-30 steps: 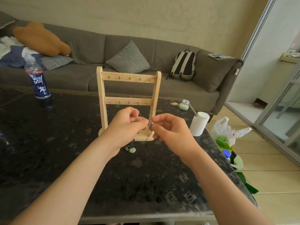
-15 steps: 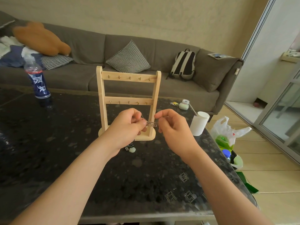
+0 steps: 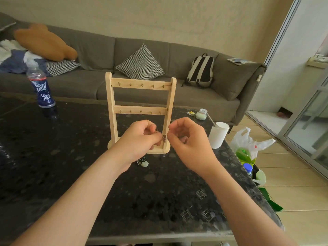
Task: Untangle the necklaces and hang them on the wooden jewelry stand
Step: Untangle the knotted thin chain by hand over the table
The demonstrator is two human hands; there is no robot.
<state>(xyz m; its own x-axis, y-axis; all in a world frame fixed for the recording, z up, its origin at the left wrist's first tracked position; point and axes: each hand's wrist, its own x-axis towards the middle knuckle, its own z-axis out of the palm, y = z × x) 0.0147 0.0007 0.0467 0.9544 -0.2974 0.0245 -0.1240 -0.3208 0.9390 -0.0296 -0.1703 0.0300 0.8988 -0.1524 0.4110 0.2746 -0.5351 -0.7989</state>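
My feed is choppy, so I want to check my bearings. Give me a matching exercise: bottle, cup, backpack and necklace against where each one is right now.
Things:
1. bottle
2. cup
3. backpack
4. necklace

Places:
A. on the sofa
B. pinched between the left hand and the right hand
C. on the table, right of the stand
D. on the table, far left

Pairs: 1-D, 2-C, 3-A, 4-B

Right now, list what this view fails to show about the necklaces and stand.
Necklace chain: too fine to trace its tangle between left hand and right hand, head view.
Remaining necklaces: hidden under the left wrist; only a pale green pendant shows.
Wooden jewelry stand base: middle covered by both hands.
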